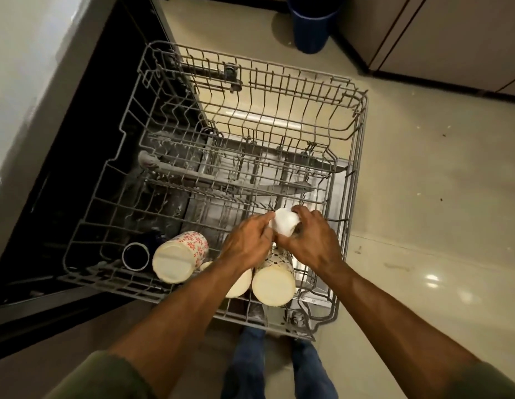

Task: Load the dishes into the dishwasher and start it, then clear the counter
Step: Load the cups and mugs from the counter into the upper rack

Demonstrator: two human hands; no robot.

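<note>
Grey wire forms the upper rack of the dishwasher, seen from the head view pulled fully out over the pale tiled floor. A second wire rack and a spray arm show beneath it.

Both hands meet over the near right part of the rack. Right hand: grip clamped on a small white cup, fingers curled over its far side, the cup lying tilted with its base toward the camera. Left hand: fingers extended, the forefinger tip touching the cup's left edge; that grip is apart, holding nothing.

Along the near edge of the rack sit several vessels. A mug with a red flower pattern lies tilted, cream base toward the camera. Just left of it is a dark blue cup with a white rim. Below the hands, a mug with a dark spotted pattern shows its cream base; a further cream base beside it is largely hidden by the left forearm.

Green sleeves cover both upper arms at the bottom of the view; blue trousers show below the rack. A blue bin stands on the floor at top, near cabinet fronts.
</note>
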